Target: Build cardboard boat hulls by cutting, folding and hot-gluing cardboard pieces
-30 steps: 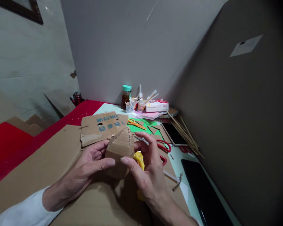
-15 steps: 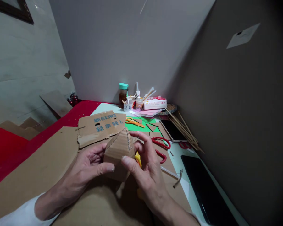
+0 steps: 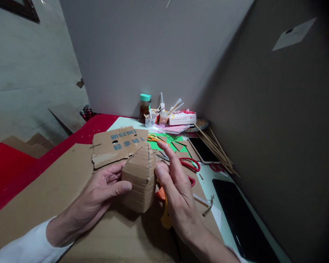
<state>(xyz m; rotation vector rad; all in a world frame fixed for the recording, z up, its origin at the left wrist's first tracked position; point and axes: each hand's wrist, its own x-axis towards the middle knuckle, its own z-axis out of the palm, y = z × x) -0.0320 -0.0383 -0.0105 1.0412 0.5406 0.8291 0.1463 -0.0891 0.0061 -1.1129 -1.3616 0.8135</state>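
A small faceted cardboard model (image 3: 138, 179) with a pointed top and rough seams is held above the brown cardboard on the table. My left hand (image 3: 101, 195) grips its left side, thumb on the front face and fingers behind. At its right edge is my right hand (image 3: 178, 190), index finger stretched upward and thumb tip close beside the seam; whether it touches is hard to tell. An orange and yellow tool (image 3: 166, 217) shows partly behind the right hand. Red-handled scissors (image 3: 190, 164) lie beyond that hand, partly covered.
A printed cardboard piece (image 3: 120, 142) lies behind the model. Orange scissors (image 3: 153, 137) rest on a green sheet. Cups (image 3: 164, 118), a lidded bottle (image 3: 144, 109) and a tissue pack (image 3: 182, 117) stand at the back. On the right are wooden sticks (image 3: 216, 146), a tablet (image 3: 204, 149) and a black panel (image 3: 241, 219).
The model has turned, showing more of its ridged lower side. My right thumb has come off its front face, and the right hand has shifted slightly right. My left hand keeps its hold.
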